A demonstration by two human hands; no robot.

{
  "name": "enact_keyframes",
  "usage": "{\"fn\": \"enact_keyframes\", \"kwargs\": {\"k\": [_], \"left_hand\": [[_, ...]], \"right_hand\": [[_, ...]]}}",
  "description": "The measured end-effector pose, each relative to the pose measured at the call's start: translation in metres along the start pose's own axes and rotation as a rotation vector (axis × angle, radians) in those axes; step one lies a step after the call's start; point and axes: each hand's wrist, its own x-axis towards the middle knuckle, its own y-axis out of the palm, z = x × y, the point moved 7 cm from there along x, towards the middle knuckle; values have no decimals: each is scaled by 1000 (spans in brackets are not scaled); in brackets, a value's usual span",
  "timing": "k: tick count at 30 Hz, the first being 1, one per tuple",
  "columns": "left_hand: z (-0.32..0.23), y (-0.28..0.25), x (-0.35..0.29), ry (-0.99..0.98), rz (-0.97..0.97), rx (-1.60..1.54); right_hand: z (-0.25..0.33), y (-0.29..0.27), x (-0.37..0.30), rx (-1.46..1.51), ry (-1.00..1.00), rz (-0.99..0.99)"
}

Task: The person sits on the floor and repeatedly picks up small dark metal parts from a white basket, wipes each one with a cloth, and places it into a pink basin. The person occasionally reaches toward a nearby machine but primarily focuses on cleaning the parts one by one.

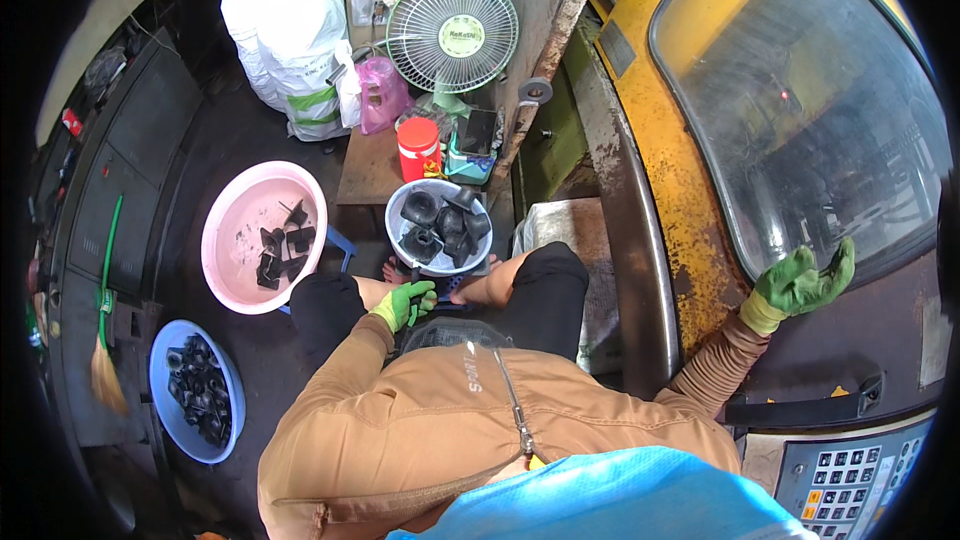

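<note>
The setting is an industrial workshop. Indications include a rusty yellow machine [690, 260] with a window [790, 120] and button panel [850, 485], plus basins [235, 205] containing black parts [455, 232].

Note that the dark item [415, 286] at your left hand [404, 307] is too small to identify, the far basin [438, 186] partly hides your feet [394, 269], and the near-right control panel [842, 485] is cut off.

2 grn gloves [403, 306] [798, 286], 3 basins [240, 217] [159, 386] [392, 224], 1 fan [461, 37], 1 broom [107, 380], 1 red jug [418, 136]
</note>
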Motion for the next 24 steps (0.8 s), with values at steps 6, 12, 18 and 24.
{"fn": "enact_keyframes", "kwargs": {"k": [6,12,18,24], "left_hand": [[14,-18,8,-81,-15,97],[11,-22,9,-46,-115,178],[12,-24,8,-62,-140,232],[20,-49,20,-83,-242,385]], "right_hand": [[1,9,-2,-280,71,77],[6,12,5,-367,-20,106],[8,13,4,-404,-35,138],[8,14,6,-354,-25,144]]}}
